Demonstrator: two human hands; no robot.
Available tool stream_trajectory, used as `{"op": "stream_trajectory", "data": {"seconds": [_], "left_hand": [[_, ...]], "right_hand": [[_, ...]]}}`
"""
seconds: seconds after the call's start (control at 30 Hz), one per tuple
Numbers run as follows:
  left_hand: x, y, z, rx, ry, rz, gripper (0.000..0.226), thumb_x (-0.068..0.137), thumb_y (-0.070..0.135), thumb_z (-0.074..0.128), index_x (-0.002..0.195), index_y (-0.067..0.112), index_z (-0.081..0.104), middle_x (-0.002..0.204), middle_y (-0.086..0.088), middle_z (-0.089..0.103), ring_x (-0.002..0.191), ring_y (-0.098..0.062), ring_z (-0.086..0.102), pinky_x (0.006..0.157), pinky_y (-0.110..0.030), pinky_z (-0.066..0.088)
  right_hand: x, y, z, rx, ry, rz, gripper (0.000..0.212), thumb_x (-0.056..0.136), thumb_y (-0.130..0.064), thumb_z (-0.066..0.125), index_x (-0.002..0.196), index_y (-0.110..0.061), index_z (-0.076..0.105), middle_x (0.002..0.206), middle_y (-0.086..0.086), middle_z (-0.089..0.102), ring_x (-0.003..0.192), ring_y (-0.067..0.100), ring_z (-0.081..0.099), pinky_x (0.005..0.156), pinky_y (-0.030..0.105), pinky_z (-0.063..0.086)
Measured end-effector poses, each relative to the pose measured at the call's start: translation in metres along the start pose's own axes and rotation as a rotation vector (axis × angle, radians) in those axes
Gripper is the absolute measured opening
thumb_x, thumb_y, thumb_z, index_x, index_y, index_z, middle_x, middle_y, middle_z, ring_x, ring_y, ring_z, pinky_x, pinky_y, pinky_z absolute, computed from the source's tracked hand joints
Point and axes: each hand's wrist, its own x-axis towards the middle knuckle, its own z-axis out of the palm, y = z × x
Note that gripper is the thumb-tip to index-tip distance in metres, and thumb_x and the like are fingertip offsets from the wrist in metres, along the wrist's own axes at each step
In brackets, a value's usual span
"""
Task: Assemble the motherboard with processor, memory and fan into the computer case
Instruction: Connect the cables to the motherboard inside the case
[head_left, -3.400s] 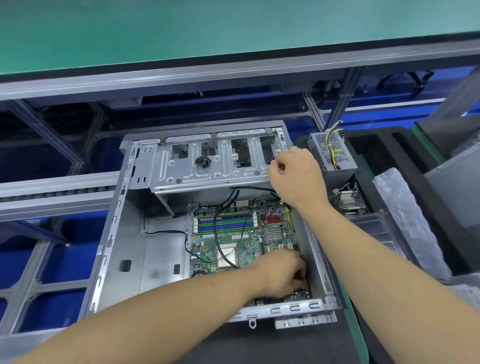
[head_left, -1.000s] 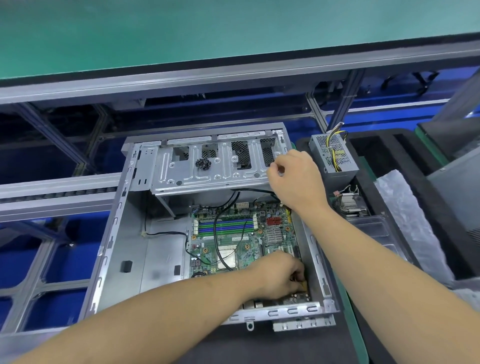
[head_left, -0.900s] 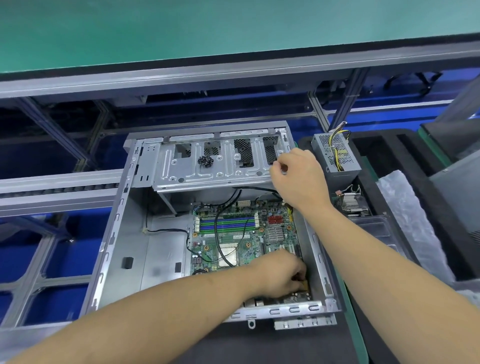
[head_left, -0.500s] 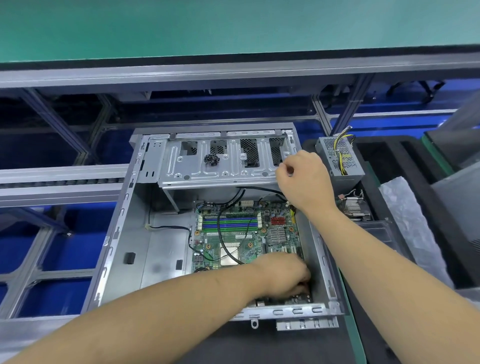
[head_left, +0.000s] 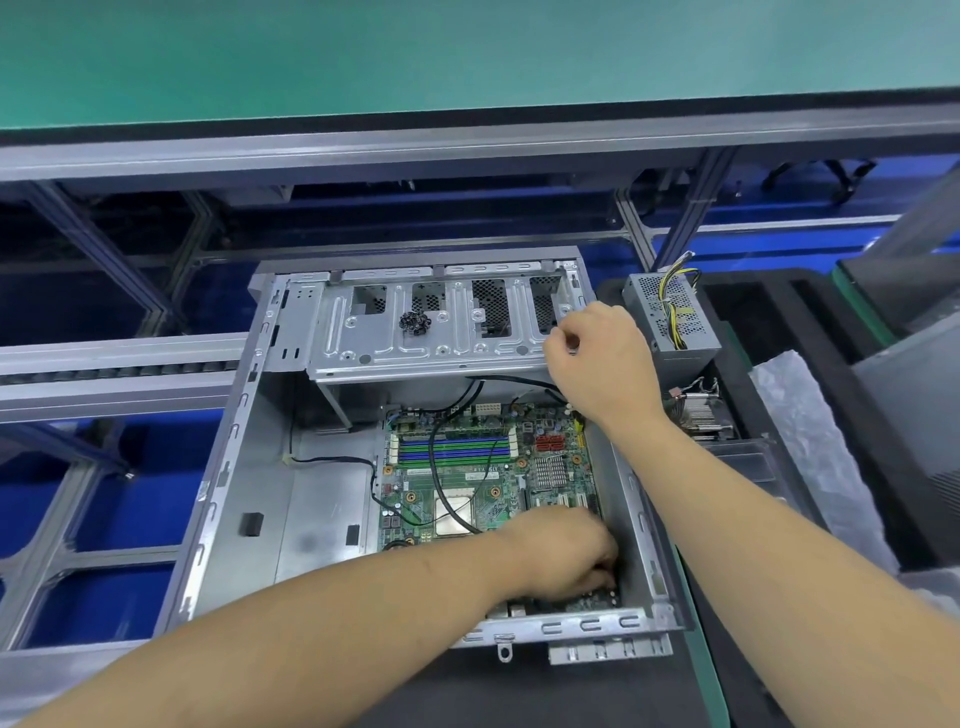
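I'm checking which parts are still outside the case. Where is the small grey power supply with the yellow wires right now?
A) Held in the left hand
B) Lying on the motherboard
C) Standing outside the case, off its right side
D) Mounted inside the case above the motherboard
C: the power supply stands outside the computer case, beyond its right wall, behind the right hand that grips the drive cage.

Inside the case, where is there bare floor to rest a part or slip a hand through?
Bare metal floor lies between the case's left wall and the motherboard, under the drive cage. The right side is crowded: left hand and right hand.
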Motion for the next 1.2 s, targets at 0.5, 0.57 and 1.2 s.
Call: {"op": "stream_trajectory", "data": {"seconds": [0.5,0.57,1.2], "left_hand": [[0.001,0.003,-0.003,0.059,-0.029,-0.008,0.028,0.099,0.032,0.055,0.11,0.01,0.069,0.106,-0.012,0.067,0.091,-0.033,0.063,0.076,-0.043,0.056],[0.001,0.005,-0.004,0.066,-0.044,-0.004,0.028,0.099,0.032,0.055,0.111,0.01,0.069,0.106,-0.012,0.067,0.091,-0.034,0.064,0.076,-0.043,0.056],[0.013,0.026,-0.003,-0.285,0.026,-0.412,0.026,0.081,0.013,0.065,0.061,0.015,0.049,0.061,0.0,0.05,0.06,-0.023,0.054,0.048,-0.024,0.04]], "right_hand": [[0.0,-0.002,-0.002,-0.01,-0.007,-0.008,0.043,0.095,-0.017,0.053,0.056,-0.02,0.034,0.066,-0.001,0.041,0.08,0.029,0.045,0.069,0.039,0.04],[0.0,-0.002,-0.003,-0.013,-0.01,-0.005,0.041,0.095,-0.018,0.053,0.058,-0.018,0.037,0.066,-0.001,0.042,0.08,0.029,0.045,0.07,0.039,0.04],[0.0,-0.004,-0.006,-0.06,-0.052,0.007,0.043,0.095,-0.022,0.051,0.056,-0.018,0.033,0.066,0.003,0.044,0.079,0.029,0.046,0.065,0.037,0.034]]}}
